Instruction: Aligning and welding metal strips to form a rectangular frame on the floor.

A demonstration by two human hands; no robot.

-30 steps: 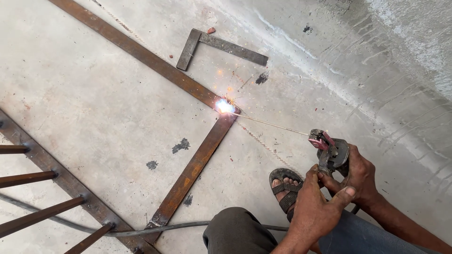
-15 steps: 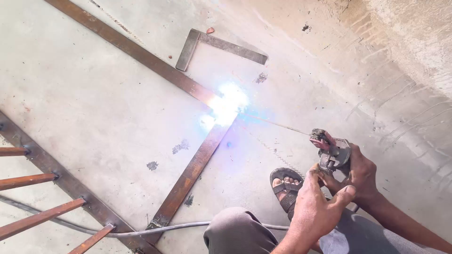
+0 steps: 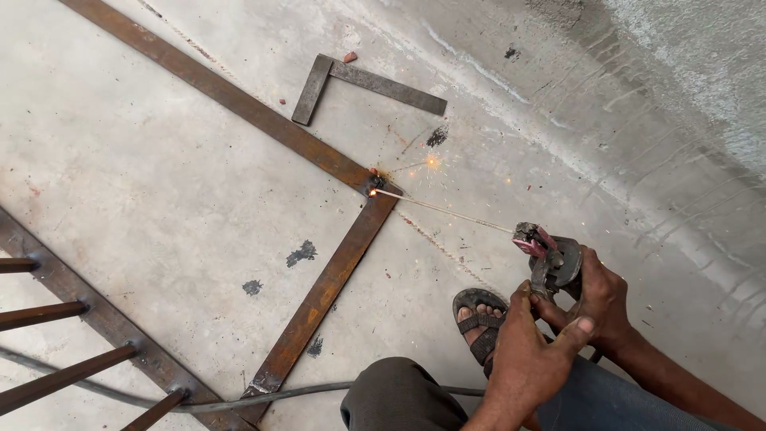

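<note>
Fading from the bright flare seen half a second ago, the arc at the corner joint [image 3: 373, 185] has shrunk to a small glowing tip and a few scattered sparks. The electrode holder [image 3: 550, 259] is clasped in the right hand [image 3: 600, 299], its grip closed around the handle, while the left hand [image 3: 531, 351] is wrapped against it as a steadying support. The welding rod [image 3: 443, 209] is stretched from the holder to where the two rusty flat bars [image 3: 323, 291] meet on the concrete floor [image 3: 159, 175]. A steel square [image 3: 363, 84] lies just beyond the joint, apart from it. A cable [image 3: 263, 395] is trailed across the lower bar.
</note>
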